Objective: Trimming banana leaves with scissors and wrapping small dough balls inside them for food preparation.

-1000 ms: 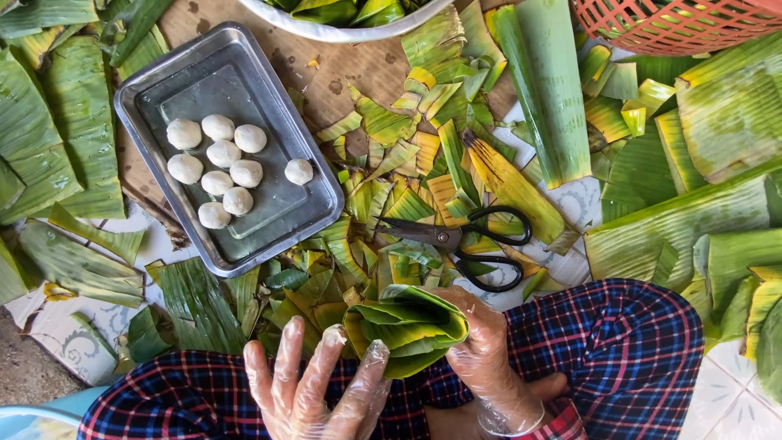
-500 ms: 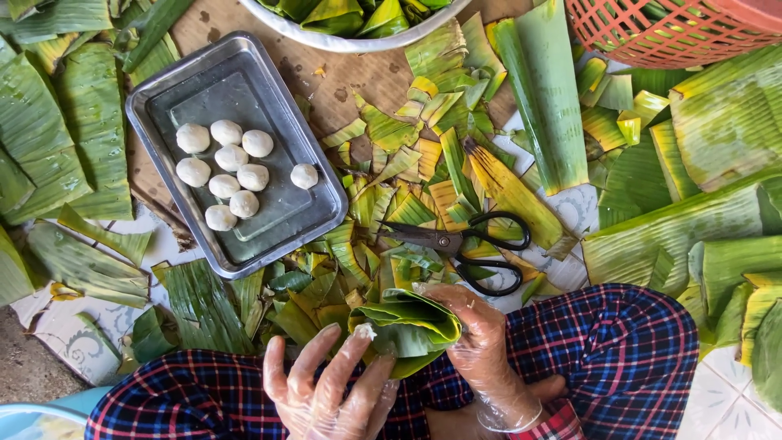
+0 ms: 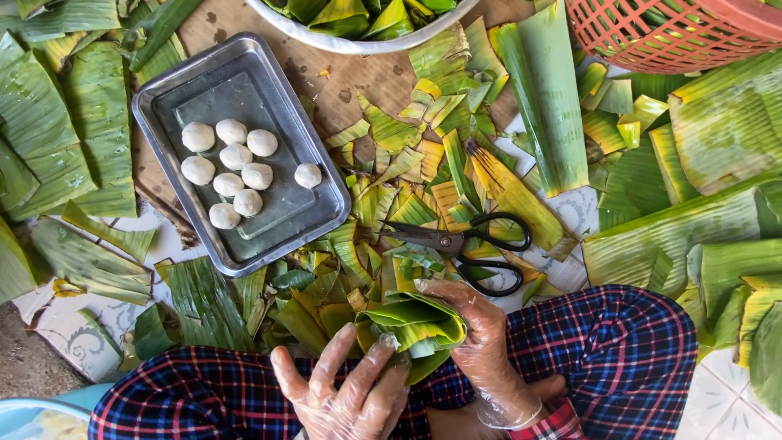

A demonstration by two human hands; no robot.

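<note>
Both my hands wear clear plastic gloves. My right hand (image 3: 481, 342) grips a folded green banana-leaf packet (image 3: 411, 324) from the right, fingers curled over its top. My left hand (image 3: 350, 391) has its fingers spread and presses on the packet's lower left edge. The packet rests over my lap, on a blue-and-red plaid cloth (image 3: 619, 358). Black scissors (image 3: 464, 244) lie on leaf scraps just beyond the packet.
A metal tray (image 3: 318, 204) at the upper left holds several white dough balls (image 3: 232, 171). Cut banana-leaf strips (image 3: 538, 98) and scraps cover the floor all around. A white bowl of leaves (image 3: 358, 41) and a red plastic basket (image 3: 676, 33) stand at the top.
My left hand has moved right and up, from beside the packet onto its lower edge. The right hand keeps its hold on the packet.
</note>
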